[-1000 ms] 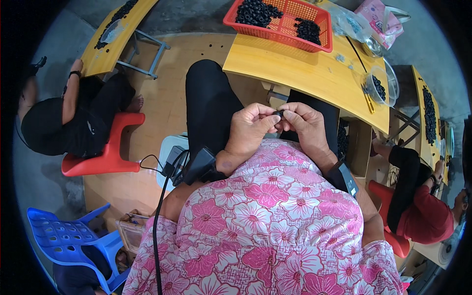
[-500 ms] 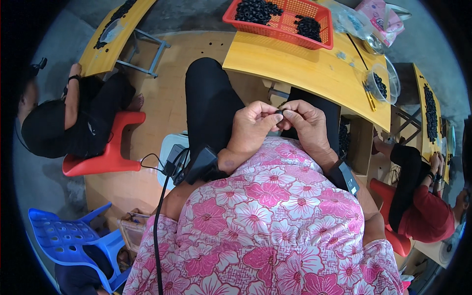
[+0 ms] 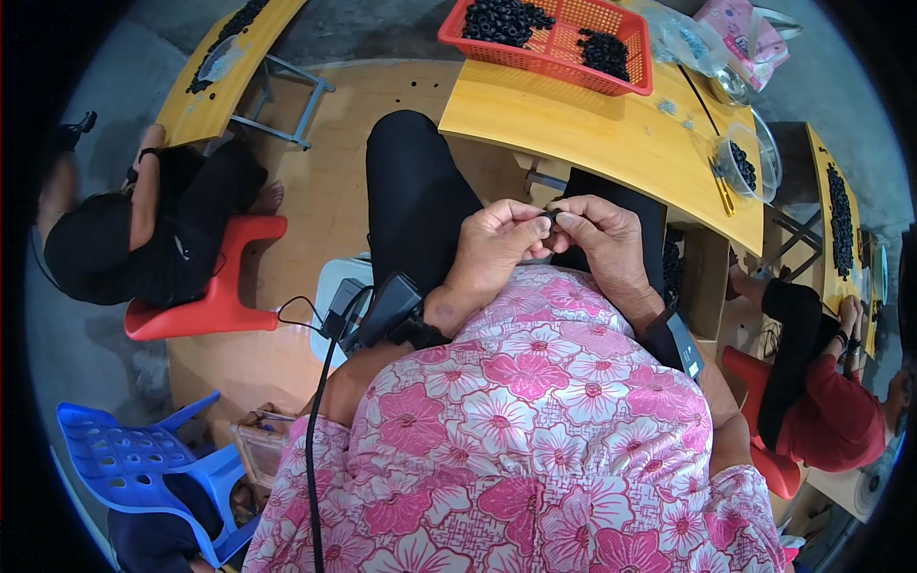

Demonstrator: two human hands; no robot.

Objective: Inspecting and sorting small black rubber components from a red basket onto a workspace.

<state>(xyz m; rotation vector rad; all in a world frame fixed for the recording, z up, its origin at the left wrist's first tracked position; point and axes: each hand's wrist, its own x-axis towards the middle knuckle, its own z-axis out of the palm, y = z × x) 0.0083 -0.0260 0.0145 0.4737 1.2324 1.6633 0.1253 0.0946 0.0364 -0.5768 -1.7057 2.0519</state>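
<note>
Both hands meet above my lap, just off the near edge of the yellow table. Pinched between the fingertips is a small black part, mostly covered by the fingers; its exact shape cannot be made out. My left hand grips it with thumb and forefinger from the left. From the right, my right hand closes on it the same way. A red plastic basket on the table holds two heaps of small black rings.
On the table's right stand a clear tub of black parts, a yellow-handled tool and plastic bags. An open cardboard box sits beneath. People work at tables left and right. A blue chair stands lower left; a black cable hangs by my left arm.
The view has shifted slightly, moving the scene a little to the right. The right fingers have turned a little around the black part; both hands keep their pinch.
</note>
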